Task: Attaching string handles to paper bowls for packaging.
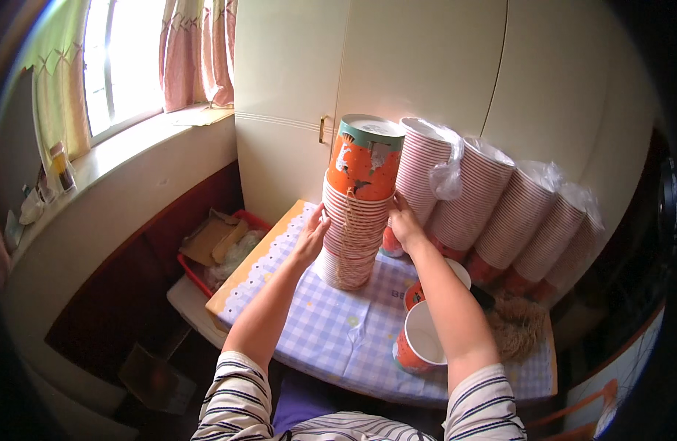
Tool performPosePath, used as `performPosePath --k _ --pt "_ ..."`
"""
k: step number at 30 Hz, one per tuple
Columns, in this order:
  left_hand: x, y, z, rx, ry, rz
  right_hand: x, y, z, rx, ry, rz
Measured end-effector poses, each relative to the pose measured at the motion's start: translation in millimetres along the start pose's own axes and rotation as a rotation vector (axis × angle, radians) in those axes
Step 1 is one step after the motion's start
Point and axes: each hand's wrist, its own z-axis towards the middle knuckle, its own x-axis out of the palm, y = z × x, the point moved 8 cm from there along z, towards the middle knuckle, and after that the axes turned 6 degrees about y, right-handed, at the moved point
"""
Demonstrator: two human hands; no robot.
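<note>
A tall stack of orange paper buckets (357, 213) with rope handles stands on the small table (323, 323), which wears a blue checked cloth. My left hand (311, 235) presses against the stack's left side. On the right side my right hand (404, 223) grips it about halfway up. The top bucket has a green rim and leans slightly to the right. Under my right forearm stand two separate orange buckets, a nearer one (421, 345) and a farther one (418, 292).
Several long stacks of buckets in clear plastic (493, 198) lean against the cream cupboard doors (426, 66) behind the table. A bundle of brown rope (516, 328) lies at the right. A red crate (206, 257) with cardboard sits on the floor at the left, below the window sill.
</note>
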Motion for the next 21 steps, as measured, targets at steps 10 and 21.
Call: performPosePath --k 10,21 --pt "21.9 26.5 -76.2 -0.023 -0.264 0.383 -26.2 68.7 -92.7 0.145 0.198 -0.43" --pt "153.8 41.7 -201.2 0.092 0.074 0.383 -154.2 45.7 -265.9 0.061 -0.136 -0.649"
